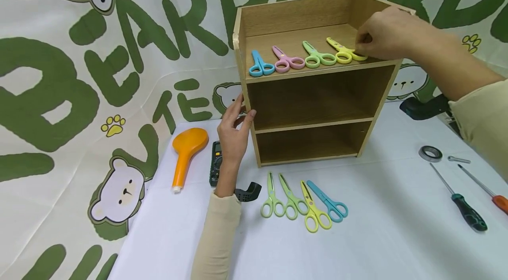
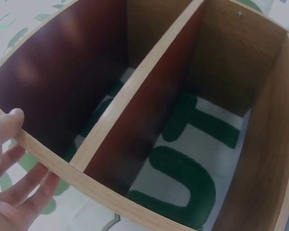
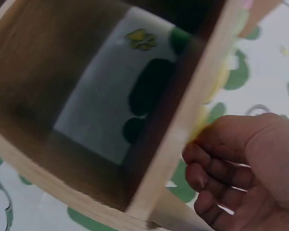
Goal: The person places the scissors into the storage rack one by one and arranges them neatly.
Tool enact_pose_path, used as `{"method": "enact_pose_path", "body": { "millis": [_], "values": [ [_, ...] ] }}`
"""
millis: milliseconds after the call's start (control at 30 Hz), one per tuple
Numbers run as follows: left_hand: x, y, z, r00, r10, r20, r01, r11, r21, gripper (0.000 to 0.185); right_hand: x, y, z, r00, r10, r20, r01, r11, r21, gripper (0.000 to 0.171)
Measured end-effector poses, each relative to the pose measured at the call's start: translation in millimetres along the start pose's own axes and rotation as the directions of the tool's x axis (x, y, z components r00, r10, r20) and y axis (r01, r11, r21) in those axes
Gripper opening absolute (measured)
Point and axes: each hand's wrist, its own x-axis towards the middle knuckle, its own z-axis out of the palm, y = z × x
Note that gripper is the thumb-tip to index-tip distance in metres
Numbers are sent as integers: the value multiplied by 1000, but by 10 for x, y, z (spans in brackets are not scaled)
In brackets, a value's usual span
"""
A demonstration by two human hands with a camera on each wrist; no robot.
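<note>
1. The right hand (image 1: 386, 33) reaches onto the top shelf of the wooden rack (image 1: 313, 95); its fingers (image 3: 216, 166) are curled and pinch the handle loop of the yellow scissors (image 1: 344, 50), the rightmost pair in the row.
2. The left hand (image 1: 234, 132) rests on the rack's near left edge, fingers (image 2: 26, 185) nearly straight and loosely spread along the side panel, thumb on the front edge; it grips nothing.
3. To do this step well, the pair should, I judge, lie flat, blades pointing to the far left like its neighbours and evenly spaced from the green scissors (image 1: 317, 56), while the left hand braces the rack against sliding.
4. The yellow scissors are small, with plastic handles and a short blade, and lie on the top shelf near its right front corner.
5. Left of them lie the green pair, pink scissors (image 1: 287, 60) and blue scissors (image 1: 259, 65).
6. Four more scissors (image 1: 305, 203) lie on the worktop (image 1: 397, 227) in front of the rack; the two lower shelves hold nothing visible.
</note>
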Motion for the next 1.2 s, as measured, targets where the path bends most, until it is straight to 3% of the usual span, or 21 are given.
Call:
{"method": "enact_pose_path", "body": {
  "millis": [133, 233, 333, 433, 633, 800, 967, 1067, 1200],
  "values": [
    [1, 6, -8, 1000, 7, 3, -7, 1000, 3, 51, -181, -45, -24, 990, -6, -140, 11, 999, 35, 27],
    [13, 17, -11, 1000, 13, 2, -13, 1000, 9, 51, -400, -112, 30, 965, -64, -254, 74, 997, 31, 23],
    [31, 30, -9, 1000, 13, 3, -13, 1000, 17, 51, -657, -211, 214, 927, -149, -345, 171, 985, 35, 14],
    [31, 42, -11, 1000, 9, 9, -9, 1000, 22, 51, -907, -333, 506, 902, -212, -377, 260, 962, 80, 7],
    [5, 35, -16, 1000, 0, 9, -1, 1000, 19, 51, -1287, -565, 1217, 909, -262, -324, 340, 916, 215, 16],
    [10, 16, -5, 1000, -5, 8, 5, 999, 32, 50, -1488, -670, 1807, 941, -258, -218, 318, 895, 314, 16],
    [10, 21, -8, 1000, -9, 7, 9, 1000, 18, 51, -1616, -678, 2314, 962, -270, -46, 265, 875, 406, 13],
    [10, 21, -9, 1000, -16, 11, 16, 1000, 13, 51, -1667, -652, 2531, 959, -283, 36, 238, 865, 442, 9],
    [14, 14, -11, 1000, -14, 10, 14, 1000, 22, 51, -1696, -617, 2738, 944, -329, 0, 298, 855, 424, 12]
  ]
}}
